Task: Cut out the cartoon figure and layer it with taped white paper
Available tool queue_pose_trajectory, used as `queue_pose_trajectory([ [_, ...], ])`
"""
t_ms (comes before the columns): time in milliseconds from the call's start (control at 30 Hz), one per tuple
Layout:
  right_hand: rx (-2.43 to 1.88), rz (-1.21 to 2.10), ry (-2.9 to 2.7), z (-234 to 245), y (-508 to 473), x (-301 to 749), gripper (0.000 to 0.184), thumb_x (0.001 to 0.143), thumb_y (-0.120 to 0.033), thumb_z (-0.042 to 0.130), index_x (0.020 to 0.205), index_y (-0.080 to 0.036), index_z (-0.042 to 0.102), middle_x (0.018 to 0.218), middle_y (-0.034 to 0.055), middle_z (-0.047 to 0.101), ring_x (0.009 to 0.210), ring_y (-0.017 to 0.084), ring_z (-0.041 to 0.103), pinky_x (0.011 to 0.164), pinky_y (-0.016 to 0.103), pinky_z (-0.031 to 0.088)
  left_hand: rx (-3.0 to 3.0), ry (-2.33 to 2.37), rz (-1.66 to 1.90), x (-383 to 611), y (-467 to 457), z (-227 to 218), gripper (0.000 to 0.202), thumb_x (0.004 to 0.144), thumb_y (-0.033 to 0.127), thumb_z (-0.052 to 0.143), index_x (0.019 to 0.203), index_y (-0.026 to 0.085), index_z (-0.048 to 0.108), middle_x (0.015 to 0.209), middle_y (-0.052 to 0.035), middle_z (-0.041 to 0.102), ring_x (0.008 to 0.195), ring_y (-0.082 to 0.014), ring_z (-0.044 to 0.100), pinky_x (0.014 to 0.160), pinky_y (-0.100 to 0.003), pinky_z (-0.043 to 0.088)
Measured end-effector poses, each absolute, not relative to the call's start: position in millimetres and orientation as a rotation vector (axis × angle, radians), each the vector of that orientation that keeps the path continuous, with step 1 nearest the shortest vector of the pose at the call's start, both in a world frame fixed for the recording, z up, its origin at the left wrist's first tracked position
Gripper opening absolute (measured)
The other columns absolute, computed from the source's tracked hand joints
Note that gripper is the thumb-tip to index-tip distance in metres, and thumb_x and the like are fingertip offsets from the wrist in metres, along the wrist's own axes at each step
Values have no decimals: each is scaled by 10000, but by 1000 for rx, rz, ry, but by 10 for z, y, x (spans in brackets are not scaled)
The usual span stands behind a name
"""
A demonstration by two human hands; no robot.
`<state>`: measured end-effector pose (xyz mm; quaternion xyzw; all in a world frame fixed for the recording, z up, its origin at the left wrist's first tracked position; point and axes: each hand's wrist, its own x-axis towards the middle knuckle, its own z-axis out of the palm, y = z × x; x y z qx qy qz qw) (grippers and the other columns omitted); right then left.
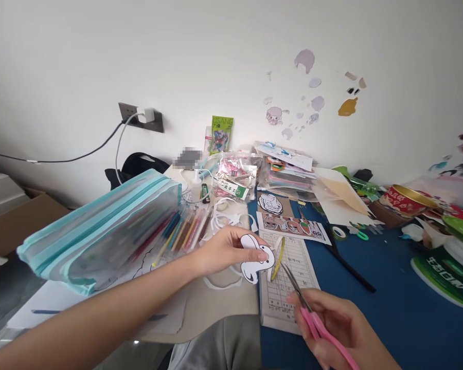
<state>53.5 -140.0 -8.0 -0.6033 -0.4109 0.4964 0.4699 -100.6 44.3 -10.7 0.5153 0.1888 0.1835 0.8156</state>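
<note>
Pinched in my left hand (231, 252) is a white paper cutout (250, 268) of a cartoon head with long ears and black outlines. My right hand (335, 326) grips pink-handled scissors (312, 319), whose metal blades point up and left, close to the cutout's right edge. Beneath the cutout and the blades lies a printed sheet with a table grid (287, 277). A roll of tape or ring with a yellow edge (278, 258) stands just right of the cutout. White paper scraps (224, 282) lie under my left hand.
A turquoise mesh pencil case (111, 226) with several coloured pens (185, 234) stands at left. Behind are a stack of bagged papers (289, 172) and a green packet (221, 134). Rightward are green-handled scissors (360, 234), a red tin (405, 203) and a green-and-white tub (447, 270).
</note>
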Motion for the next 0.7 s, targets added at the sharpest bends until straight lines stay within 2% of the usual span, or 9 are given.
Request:
queue_pose_trajectory([
  [100,-1442,1214,-915,-96,-1290,469,485,663,-558,829,957,-179,755,590,-21,520,390,49,312,403,231,353,1085,385,381,-1005,415,-118,225,519,191,897,696,164,761,603,40,698,551,-69,595,589,-186,469],
  [267,-1380,1249,-820,-74,-1284,405,388,678,-488,847,935,-208,773,561,-45,484,364,17,286,385,195,225,1042,349,383,-1003,384,-138,214,553,133,880,734,169,772,646,43,722,590,-65,626,630,-175,498],
  [500,-1322,1301,-776,41,-1253,342,330,664,-464,875,882,-232,789,550,-36,508,369,8,300,397,191,233,1022,330,409,-1010,355,-170,204,571,95,861,747,165,782,673,26,734,621,-83,648,631,-181,517],
  [700,-1315,1340,-769,62,-1244,329,358,659,-467,884,942,-265,800,561,-36,511,375,-5,316,399,163,243,976,288,427,-1001,342,-164,177,601,29,825,725,147,780,664,32,736,610,-64,642,627,-153,532],
])
